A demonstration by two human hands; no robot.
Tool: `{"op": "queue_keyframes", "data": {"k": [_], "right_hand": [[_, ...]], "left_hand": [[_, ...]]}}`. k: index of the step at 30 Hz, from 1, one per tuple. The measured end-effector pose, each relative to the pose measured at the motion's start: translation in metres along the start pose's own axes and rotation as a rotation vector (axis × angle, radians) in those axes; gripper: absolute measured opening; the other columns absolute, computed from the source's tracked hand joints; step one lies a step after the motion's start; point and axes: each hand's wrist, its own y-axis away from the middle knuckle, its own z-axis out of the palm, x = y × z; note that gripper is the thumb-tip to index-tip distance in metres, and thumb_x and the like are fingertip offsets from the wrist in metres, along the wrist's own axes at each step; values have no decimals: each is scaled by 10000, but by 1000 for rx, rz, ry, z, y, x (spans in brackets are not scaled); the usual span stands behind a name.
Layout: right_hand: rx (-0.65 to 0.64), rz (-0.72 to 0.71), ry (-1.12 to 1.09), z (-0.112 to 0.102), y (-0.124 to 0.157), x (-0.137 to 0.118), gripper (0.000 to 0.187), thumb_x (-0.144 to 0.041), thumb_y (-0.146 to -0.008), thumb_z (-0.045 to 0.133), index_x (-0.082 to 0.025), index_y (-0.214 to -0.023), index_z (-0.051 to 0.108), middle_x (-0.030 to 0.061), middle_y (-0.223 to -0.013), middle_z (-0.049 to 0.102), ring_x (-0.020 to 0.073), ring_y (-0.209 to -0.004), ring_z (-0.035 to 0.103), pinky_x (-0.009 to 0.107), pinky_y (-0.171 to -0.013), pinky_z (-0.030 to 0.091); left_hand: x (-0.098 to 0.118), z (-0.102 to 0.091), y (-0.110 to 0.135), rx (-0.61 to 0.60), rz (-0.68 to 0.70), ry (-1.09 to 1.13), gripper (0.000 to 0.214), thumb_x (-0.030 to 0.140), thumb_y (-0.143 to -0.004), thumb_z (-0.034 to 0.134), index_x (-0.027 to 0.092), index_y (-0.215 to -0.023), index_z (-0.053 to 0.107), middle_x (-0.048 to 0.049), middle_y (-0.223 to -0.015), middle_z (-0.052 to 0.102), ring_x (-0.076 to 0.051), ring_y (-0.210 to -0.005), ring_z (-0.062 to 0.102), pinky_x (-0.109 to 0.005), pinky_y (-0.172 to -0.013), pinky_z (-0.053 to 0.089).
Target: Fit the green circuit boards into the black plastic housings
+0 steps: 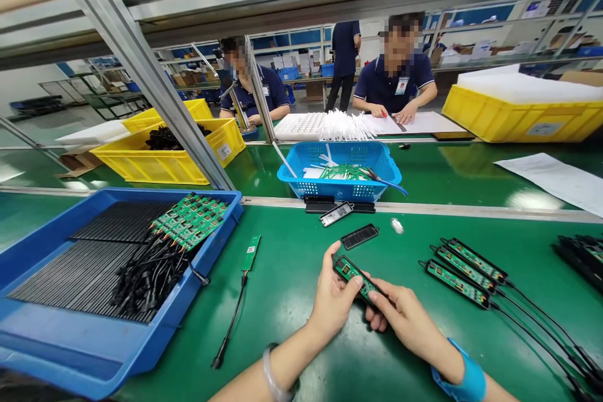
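Observation:
Between my two hands is a green circuit board in a black casing [349, 269], tilted, with a small display near its upper end. My left hand [331, 295] grips the upper left side, its thumb on the board. My right hand [400, 314] closes round the lower right end, thumb pressing on the board's face. Just beyond lies a black casing half [360, 236], and past it another casing [336, 214] with a pale inside. To the right, several cased boards [456, 282] with black cables lie side by side. A loose board with a cable [251, 252] lies to the left.
At left a blue tray [70, 352] holds black casings and a pile of green boards [191, 221] with cables. A blue basket [339, 190] with strips and cutters stands ahead. Yellow bins [518, 114] and co-workers are beyond. A metal post [146, 69] slants down at left.

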Motion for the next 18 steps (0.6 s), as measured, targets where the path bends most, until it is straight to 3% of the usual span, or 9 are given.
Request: {"op": "queue_keyframes", "data": {"k": [3, 6, 9, 12, 18], "right_hand": [[-25, -8, -13, -1, 1, -3, 599, -519, -917, 373, -137, -1375, 422, 39, -726, 654, 157, -602, 623, 259, -537, 500], [25, -92, 172, -7, 3, -9, 550, -464, -888, 485, -179, -1355, 434, 12, -735, 641, 152, -611, 590, 243, -530, 456], [156, -199, 476, -13, 5, -11, 264, -427, -857, 565, -193, -947, 651, -12, -633, 585, 141, -562, 518, 240, -522, 382], [188, -291, 589, -14, 5, -9, 391, -432, -907, 492, -191, -610, 572, -10, -568, 527, 129, -529, 467, 245, -508, 329], [140, -331, 490, -11, 3, -7, 464, -436, -932, 445, -181, -564, 569, -4, -541, 529, 125, -522, 481, 242, -521, 335]], "left_hand": [[5, -1, -2, 27, -17, 3, 794, 279, -743, 716, 193, -1353, 216, -53, -891, 694, -146, -765, 636, -290, -748, 493], [12, -2, -4, 120, -26, 21, 725, 304, -713, 738, 193, -1289, 311, -45, -870, 700, -155, -767, 638, -282, -720, 494], [17, -5, -5, 171, -14, 0, 647, 341, -718, 731, 202, -1234, 367, -52, -881, 707, -159, -771, 642, -269, -703, 491], [19, -5, -3, 141, 0, -26, 639, 345, -758, 696, 235, -1268, 328, -40, -899, 698, -151, -751, 648, -261, -680, 494], [20, -2, -1, 88, 35, -37, 621, 317, -786, 670, 249, -1282, 303, -40, -909, 676, -199, -859, 673, -293, -702, 527]]}}
